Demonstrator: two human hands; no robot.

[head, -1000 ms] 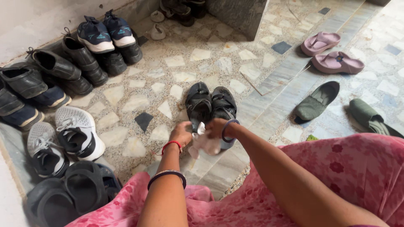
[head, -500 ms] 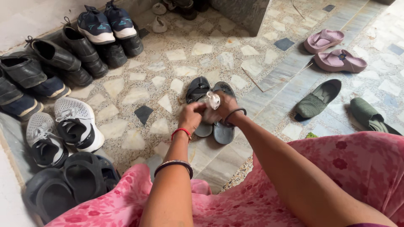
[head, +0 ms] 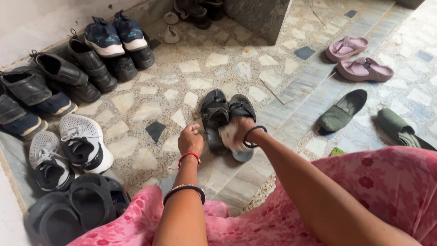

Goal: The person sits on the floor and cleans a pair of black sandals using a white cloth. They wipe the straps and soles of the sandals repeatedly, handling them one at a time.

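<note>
A pair of black sandals (head: pixel 215 114) lies on the stone floor in front of me. My right hand (head: pixel 240 132) presses a pale cloth (head: pixel 227 137) onto the right sandal (head: pixel 241 108). A dark bangle circles that wrist. My left hand (head: pixel 190 139) hovers with curled fingers beside the left sandal and grips nothing that I can see. A red thread and dark bangles sit on that forearm.
Black shoes (head: pixel 63 75), blue sneakers (head: pixel 116 36) and white sneakers (head: pixel 68 150) line the left wall (head: pixel 41 23). Dark clogs (head: pixel 77 209) sit near my knee. Mauve slippers (head: pixel 357 59) and green slip-ons (head: pixel 364 114) lie right. A stone pillar (head: pixel 257 18) stands behind.
My right hand with the cloth has come down from above the sandals onto the right sandal. My left hand has drawn back a little to the left.
</note>
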